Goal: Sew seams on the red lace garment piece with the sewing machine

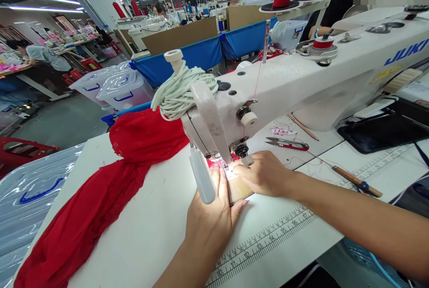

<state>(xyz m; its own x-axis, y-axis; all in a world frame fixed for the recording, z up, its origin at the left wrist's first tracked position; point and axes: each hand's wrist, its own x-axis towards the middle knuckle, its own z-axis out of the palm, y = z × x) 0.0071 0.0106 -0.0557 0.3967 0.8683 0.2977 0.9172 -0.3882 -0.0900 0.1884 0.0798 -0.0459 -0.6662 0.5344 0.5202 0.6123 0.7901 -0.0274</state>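
A white sewing machine (288, 73) stands over the table, with its needle area lit between my hands. My left hand (211, 209) lies flat just left of the presser foot, fingers stretched forward and thumb spread out. Under its fingertips is a small part of red fabric (214, 161). My right hand (264, 174) is at the right of the needle, its fingers curled and pressed together; what they hold, if anything, is hidden. Between the hands a tan plate (239, 189) shows at the machine bed. A long piece of red cloth (97, 207) trails over the table's left side.
Thread snips (288, 143), a wooden-handled tool (357, 180) and a black phone-like device (385, 129) lie at right. A printed ruler (264, 245) runs along the front edge. Bundled pale cord (184, 89) hangs on the machine head. Clear plastic boxes (124, 86) stand beyond.
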